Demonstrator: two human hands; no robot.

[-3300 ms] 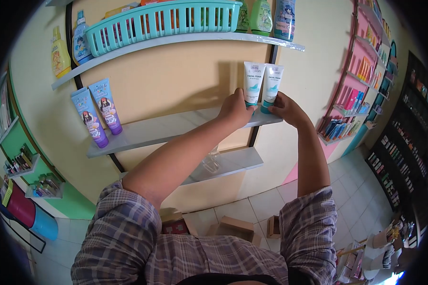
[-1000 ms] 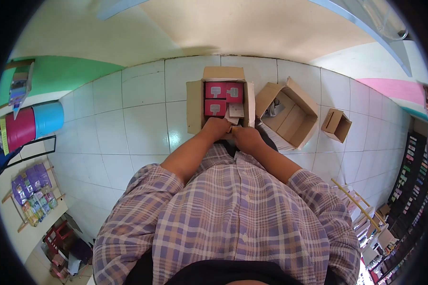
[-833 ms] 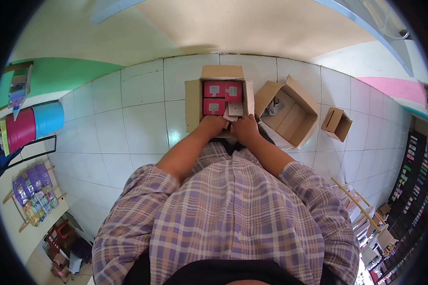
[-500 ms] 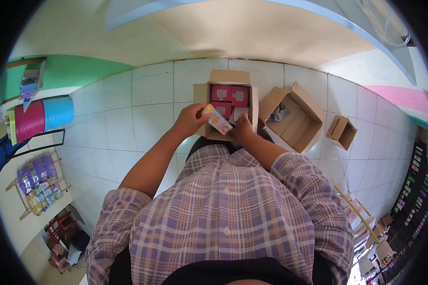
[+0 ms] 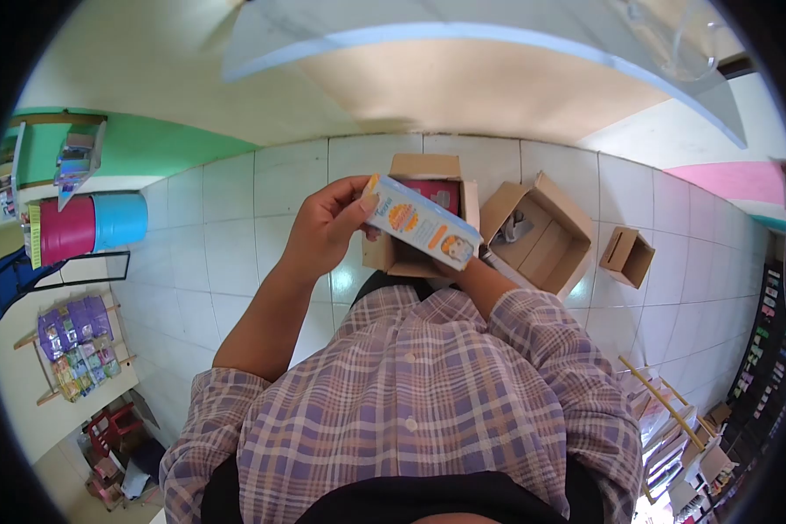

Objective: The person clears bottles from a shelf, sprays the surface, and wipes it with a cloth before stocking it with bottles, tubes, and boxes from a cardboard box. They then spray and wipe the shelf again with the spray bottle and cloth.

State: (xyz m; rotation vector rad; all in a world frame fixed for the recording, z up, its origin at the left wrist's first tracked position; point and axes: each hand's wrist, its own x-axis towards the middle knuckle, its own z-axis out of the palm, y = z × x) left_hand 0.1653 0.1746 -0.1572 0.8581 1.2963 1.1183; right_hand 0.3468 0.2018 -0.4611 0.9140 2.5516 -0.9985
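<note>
A slim white and light-blue carton (image 5: pixel 424 225) with orange print is gripped at its upper left end by my left hand (image 5: pixel 327 225), thumb on its face. It is held up above an open cardboard box (image 5: pixel 424 166), which has pink-red packs (image 5: pixel 437 190) inside. My right hand (image 5: pixel 458 269) is low at the box's near right side, mostly behind the carton. Its fingers are hidden, so what it touches cannot be made out.
Right of the box stands a larger open cardboard box (image 5: pixel 546 253) with a grey item inside. Farther right is a small carton box (image 5: pixel 627 256). Pink and blue bins (image 5: pixel 120 218) are at the left, and a pale shelf edge (image 5: pixel 463 33) crosses the top.
My left hand has raised the carton closer to the camera, and it now looks larger and covers more of the box. My right hand has moved down behind it.
</note>
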